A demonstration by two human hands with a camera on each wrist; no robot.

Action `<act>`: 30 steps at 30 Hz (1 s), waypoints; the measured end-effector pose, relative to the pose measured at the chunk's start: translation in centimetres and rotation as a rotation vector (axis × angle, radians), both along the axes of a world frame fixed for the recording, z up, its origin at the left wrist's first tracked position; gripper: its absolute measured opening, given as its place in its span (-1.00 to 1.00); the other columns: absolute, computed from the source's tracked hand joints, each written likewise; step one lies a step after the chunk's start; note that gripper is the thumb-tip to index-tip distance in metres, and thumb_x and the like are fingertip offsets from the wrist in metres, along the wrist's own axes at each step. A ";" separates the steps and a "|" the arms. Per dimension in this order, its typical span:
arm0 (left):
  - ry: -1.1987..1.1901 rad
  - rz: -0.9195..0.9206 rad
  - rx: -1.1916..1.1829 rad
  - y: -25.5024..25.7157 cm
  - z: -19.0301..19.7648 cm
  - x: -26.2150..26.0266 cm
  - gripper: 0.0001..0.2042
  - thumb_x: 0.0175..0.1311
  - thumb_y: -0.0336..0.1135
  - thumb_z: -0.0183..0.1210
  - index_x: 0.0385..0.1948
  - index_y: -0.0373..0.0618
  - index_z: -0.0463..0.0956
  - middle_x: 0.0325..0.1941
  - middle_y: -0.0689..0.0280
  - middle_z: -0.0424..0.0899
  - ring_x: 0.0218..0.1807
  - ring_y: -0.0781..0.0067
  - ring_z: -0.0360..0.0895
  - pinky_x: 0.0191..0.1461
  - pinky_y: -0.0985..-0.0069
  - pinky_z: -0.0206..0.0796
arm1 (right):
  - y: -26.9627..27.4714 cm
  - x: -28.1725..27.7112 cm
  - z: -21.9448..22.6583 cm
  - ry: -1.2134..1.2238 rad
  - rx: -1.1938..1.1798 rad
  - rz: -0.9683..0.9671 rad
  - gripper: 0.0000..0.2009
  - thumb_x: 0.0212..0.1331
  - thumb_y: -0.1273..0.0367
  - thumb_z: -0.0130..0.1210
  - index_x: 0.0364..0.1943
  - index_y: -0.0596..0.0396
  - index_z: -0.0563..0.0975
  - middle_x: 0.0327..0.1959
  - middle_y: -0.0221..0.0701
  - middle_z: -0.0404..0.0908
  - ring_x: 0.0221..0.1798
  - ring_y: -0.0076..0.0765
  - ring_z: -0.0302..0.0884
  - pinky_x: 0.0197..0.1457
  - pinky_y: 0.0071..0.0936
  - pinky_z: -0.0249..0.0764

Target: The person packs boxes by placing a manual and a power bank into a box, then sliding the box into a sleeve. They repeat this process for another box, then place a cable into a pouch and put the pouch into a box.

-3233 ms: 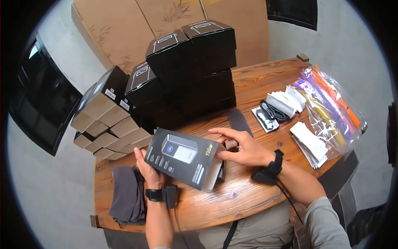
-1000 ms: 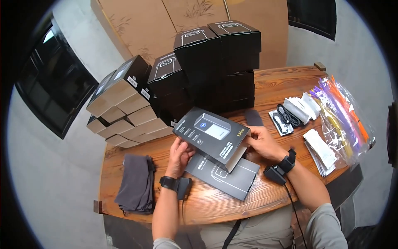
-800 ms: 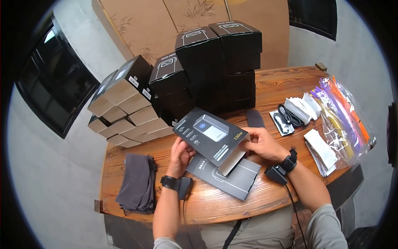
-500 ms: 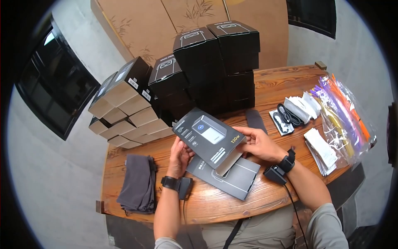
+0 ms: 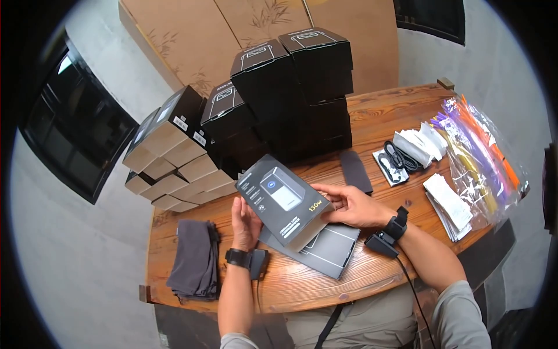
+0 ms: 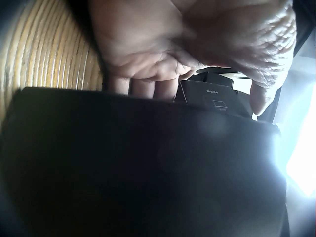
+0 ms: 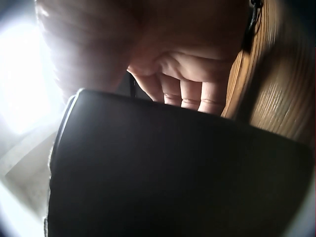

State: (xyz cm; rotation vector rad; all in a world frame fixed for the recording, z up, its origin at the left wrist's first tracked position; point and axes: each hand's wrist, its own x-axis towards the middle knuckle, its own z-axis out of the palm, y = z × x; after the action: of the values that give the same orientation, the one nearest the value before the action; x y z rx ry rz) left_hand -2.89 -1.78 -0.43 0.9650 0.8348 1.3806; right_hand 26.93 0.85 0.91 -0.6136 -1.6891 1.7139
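Observation:
A dark printed box [image 5: 283, 200] marked 130W is held tilted above the table, its brown end facing the lower right. At its left side the left hand [image 5: 246, 225] supports it, thumb up and fingers running behind it. The right hand [image 5: 359, 207] grips the right end between thumb and fingers. Beneath the box lies a flat dark piece with white line art [image 5: 331, 255]. In the left wrist view the box's dark face [image 6: 143, 163] hides the fingertips of the left hand [image 6: 192, 44]; in the right wrist view the box [image 7: 173, 168] covers those of the right hand [image 7: 148, 49].
Black boxes [image 5: 296, 75] stand stacked at the back, with brown-ended boxes [image 5: 180, 154] to their left. Folded grey cloth [image 5: 195, 259] lies left. Right are a grey pouch [image 5: 356, 171], cables [image 5: 398, 157], white papers [image 5: 447, 203] and a plastic bag of coloured strips [image 5: 476, 154].
Since the oldest view, the flat dark piece has come into sight beneath the box. Over the last half second, the box and right hand have moved slightly left and the box has turned a little.

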 end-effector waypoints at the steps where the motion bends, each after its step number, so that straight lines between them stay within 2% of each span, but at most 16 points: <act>1: -0.005 0.004 0.009 0.0 0.1 0.1 -0.32 0.35 0.28 -0.10 0.28 -0.12 0.20 0.21 0.22 0.51 0.21 0.32 0.46 0.26 0.31 0.30 | -0.1 0.0 0.0 -0.016 0.012 -0.010 -0.25 0.12 0.47 0.23 0.42 0.17 0.14 -0.19 -0.48 0.56 -0.32 -0.77 0.38 -0.18 -0.75 0.40; 5: 0.052 -0.015 0.010 -0.1 0.0 0.1 -0.28 0.33 0.32 -0.10 0.31 -0.10 0.18 0.25 0.21 0.47 0.25 0.31 0.43 0.29 0.30 0.26 | -0.2 0.1 0.3 -0.109 0.095 -0.008 -0.13 0.10 0.45 0.26 0.47 0.15 -0.02 -0.26 -0.49 0.51 -0.32 -0.73 0.35 -0.20 -0.71 0.38; 11: 0.111 -0.020 -0.050 -0.3 -0.1 0.1 -0.28 0.32 0.31 -0.07 0.35 -0.02 0.13 0.29 0.21 0.44 0.31 0.33 0.36 0.34 0.30 0.17 | -1.1 0.0 1.8 -0.064 0.075 -0.059 0.10 0.07 0.45 0.28 0.49 0.02 -0.40 -0.28 -0.46 0.52 -0.33 -0.68 0.36 -0.25 -0.70 0.34; 15: 0.118 -0.027 -0.039 -0.2 0.0 0.2 -0.27 0.32 0.29 -0.06 0.38 -0.01 0.09 0.30 0.22 0.43 0.33 0.33 0.34 0.35 0.31 0.15 | -1.1 0.0 1.5 -0.076 0.113 -0.056 0.10 0.07 0.43 0.28 0.49 -0.02 -0.39 -0.25 -0.44 0.54 -0.34 -0.66 0.36 -0.27 -0.68 0.34; 20: 0.103 -0.049 -0.023 0.1 -0.4 0.0 -0.27 0.33 0.26 -0.05 0.40 0.00 0.05 0.24 0.26 0.46 0.21 0.40 0.43 0.21 0.40 0.29 | -1.4 -0.1 2.1 -0.115 0.306 -0.140 0.11 0.05 0.40 0.28 0.50 -0.08 -0.39 -0.21 -0.40 0.57 -0.35 -0.63 0.38 -0.29 -0.64 0.36; 24: 0.097 -0.052 -0.015 -0.1 0.2 0.4 -0.27 0.34 0.25 -0.04 0.40 -0.01 0.06 0.20 0.28 0.49 0.10 0.47 0.49 0.07 0.47 0.37 | -1.4 -0.3 1.7 -0.096 0.312 -0.140 0.11 0.03 0.39 0.28 0.50 -0.14 -0.38 -0.21 -0.39 0.56 -0.34 -0.58 0.41 -0.27 -0.61 0.38; 30: 0.106 -0.060 -0.025 -0.1 0.0 0.1 -0.27 0.35 0.22 -0.05 0.42 -0.05 0.03 0.28 0.26 0.43 0.26 0.41 0.40 0.29 0.40 0.25 | -1.3 -0.2 1.7 -0.122 0.361 -0.110 0.11 0.01 0.40 0.27 0.51 -0.20 -0.37 -0.15 -0.37 0.54 -0.35 -0.54 0.42 -0.26 -0.59 0.40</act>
State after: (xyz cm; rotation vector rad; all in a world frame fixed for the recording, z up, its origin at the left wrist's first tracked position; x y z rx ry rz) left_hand -2.79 -1.88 -0.45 1.0425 0.8937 1.2738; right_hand 26.75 -0.50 2.58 -0.6357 -1.9509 1.2739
